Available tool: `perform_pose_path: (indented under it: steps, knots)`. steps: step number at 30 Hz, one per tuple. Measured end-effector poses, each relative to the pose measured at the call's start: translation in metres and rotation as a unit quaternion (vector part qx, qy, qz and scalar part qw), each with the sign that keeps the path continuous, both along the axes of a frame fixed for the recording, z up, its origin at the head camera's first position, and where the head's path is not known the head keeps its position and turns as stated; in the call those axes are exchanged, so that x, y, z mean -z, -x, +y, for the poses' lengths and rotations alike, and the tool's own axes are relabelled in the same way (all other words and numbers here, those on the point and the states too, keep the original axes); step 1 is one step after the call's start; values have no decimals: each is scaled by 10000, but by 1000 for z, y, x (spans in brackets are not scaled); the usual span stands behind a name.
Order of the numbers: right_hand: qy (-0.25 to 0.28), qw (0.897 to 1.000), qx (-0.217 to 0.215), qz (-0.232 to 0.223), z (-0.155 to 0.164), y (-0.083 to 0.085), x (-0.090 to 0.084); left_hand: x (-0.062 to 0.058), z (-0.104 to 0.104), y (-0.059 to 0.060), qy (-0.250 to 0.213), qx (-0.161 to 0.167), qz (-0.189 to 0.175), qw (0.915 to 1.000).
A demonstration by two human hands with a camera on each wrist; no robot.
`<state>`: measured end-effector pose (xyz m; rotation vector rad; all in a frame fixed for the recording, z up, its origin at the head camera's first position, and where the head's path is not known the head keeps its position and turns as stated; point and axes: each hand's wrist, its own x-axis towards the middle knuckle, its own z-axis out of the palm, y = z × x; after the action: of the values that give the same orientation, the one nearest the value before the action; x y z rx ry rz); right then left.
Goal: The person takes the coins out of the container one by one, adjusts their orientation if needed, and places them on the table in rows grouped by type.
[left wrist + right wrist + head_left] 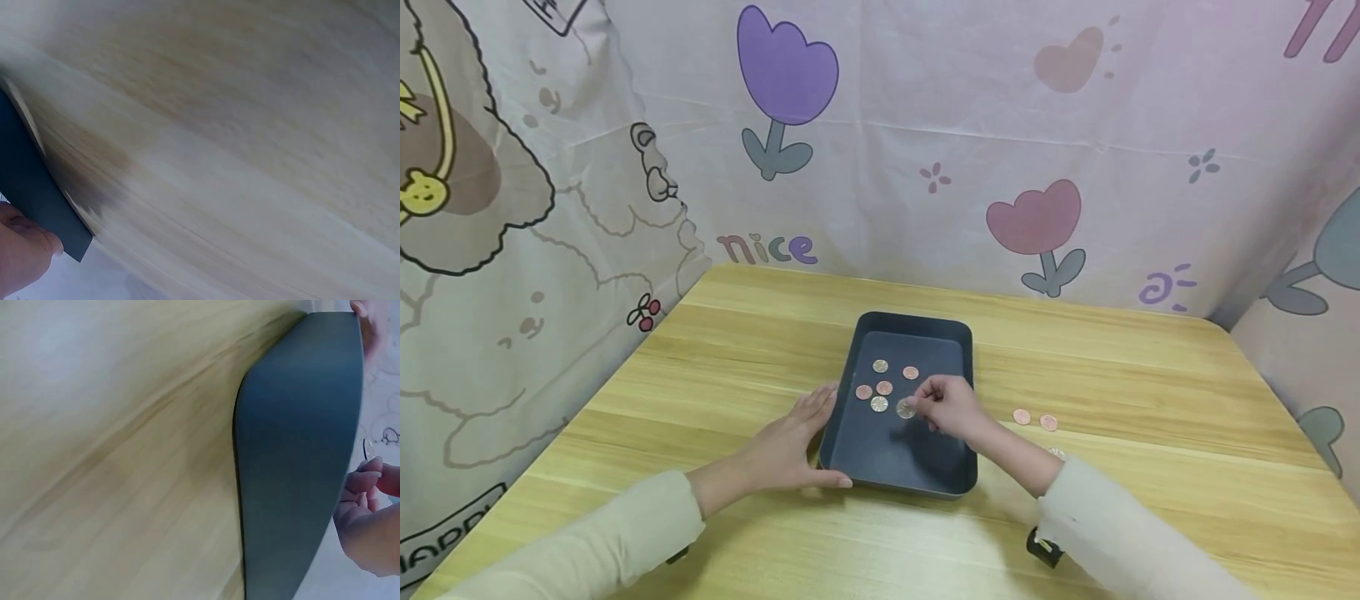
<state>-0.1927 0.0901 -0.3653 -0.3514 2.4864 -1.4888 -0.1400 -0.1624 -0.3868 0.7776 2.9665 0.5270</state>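
A dark rectangular tray [887,467] sits on the wooden table, with several copper-coloured and pale gold coins [879,403] lying on its floor. Between thumb and fingertips, my right hand [951,407] pinches a pale coin [906,408] inside the tray's walls; the right wrist view catches this coin [367,450] edge-on, above the rim. My left hand [786,442] rests against the tray's near left corner, its fingers stretched along the left side and the thumb along the front wall. In the left wrist view only part of that hand [28,256] shows at the tray corner.
Right of the tray, two copper-coloured coins [1034,420] lie on the table [1112,392]. Another pale coin [1057,453] is partly hidden behind my right forearm. A patterned cloth [887,208] hangs behind the table and along its sides.
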Motion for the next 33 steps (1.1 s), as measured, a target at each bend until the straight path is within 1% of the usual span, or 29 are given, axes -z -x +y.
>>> perform_pose_path:
  steps: [8,15,19,25,33]
  knots:
    - [272,9988,297,-266,39,-5,-10,-1,0,-1,-31,33,-51,10000]
    - [504,9957,584,-522,74,-10,-8,-2,0,-1,47,-24,-148,9999]
    - [428,9947,733,-585,91,-13,-6,-2,0,0,44,-23,-171,9998]
    - [190,9949,751,-648,118,-18,-2,-1,0,0,111,-12,-128,9999]
    - [-182,9931,877,-758,155,-23,3,-1,-1,0,58,0,-157,9999]
